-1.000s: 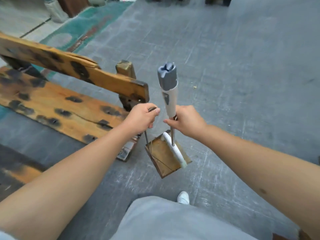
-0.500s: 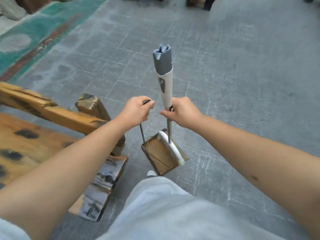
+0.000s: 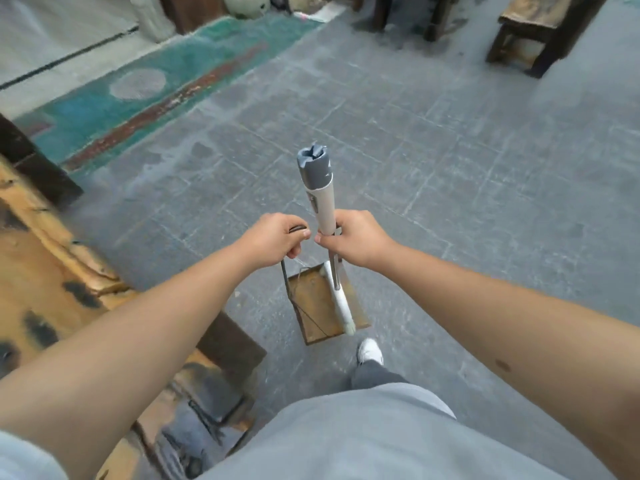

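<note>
Left hand point(image 3: 277, 237) curls round the dustpan point(image 3: 311, 306) handle, right hand point(image 3: 358, 237) clamps the broom point(image 3: 323, 206). Blurry, but the pan seems to dangle; a swing could clip the bench point(image 3: 41, 271).

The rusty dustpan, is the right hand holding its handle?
No, the left hand grips the dustpan handle, while the right hand holds the mop pole.

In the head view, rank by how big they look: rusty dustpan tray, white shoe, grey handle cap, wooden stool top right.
1. wooden stool, far off
2. dustpan tray
3. grey handle cap and white shoe: near alike; the cap is nearer the camera, so unranked
</note>
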Available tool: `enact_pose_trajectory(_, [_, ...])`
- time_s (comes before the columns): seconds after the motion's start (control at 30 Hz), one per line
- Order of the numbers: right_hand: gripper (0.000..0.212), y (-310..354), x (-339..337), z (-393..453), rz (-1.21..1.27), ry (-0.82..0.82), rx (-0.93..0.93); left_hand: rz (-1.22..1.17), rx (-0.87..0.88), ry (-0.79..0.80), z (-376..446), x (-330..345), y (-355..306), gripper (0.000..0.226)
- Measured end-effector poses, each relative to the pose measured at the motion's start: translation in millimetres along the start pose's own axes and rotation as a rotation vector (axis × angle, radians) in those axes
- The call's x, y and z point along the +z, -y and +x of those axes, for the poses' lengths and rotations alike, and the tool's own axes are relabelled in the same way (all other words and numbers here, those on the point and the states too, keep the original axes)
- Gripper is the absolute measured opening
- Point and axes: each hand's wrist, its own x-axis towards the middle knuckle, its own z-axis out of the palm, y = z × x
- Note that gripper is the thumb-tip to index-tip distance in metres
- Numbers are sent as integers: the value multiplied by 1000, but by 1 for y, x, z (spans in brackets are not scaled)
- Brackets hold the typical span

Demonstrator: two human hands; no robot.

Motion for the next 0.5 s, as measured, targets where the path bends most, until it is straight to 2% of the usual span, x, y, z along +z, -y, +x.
enact_pose_trajectory(0.13, [17,-4,-4,93,-37,155,-107,274,-91,2,43,-31,29,20])
enact_pose_trajectory(0.3, [17,27,20,206,-73,321,-215,599,-294,-50,80,-80,81,29])
enact_pose_trajectory(0.37, [15,46,40,247,-87,372,-285,581,-386,-54,94,-98,112,29])
enact_pose_trajectory(0.5, [27,72,94,318,-76,502,-337,380,-502,-39,120,-119,189,25])
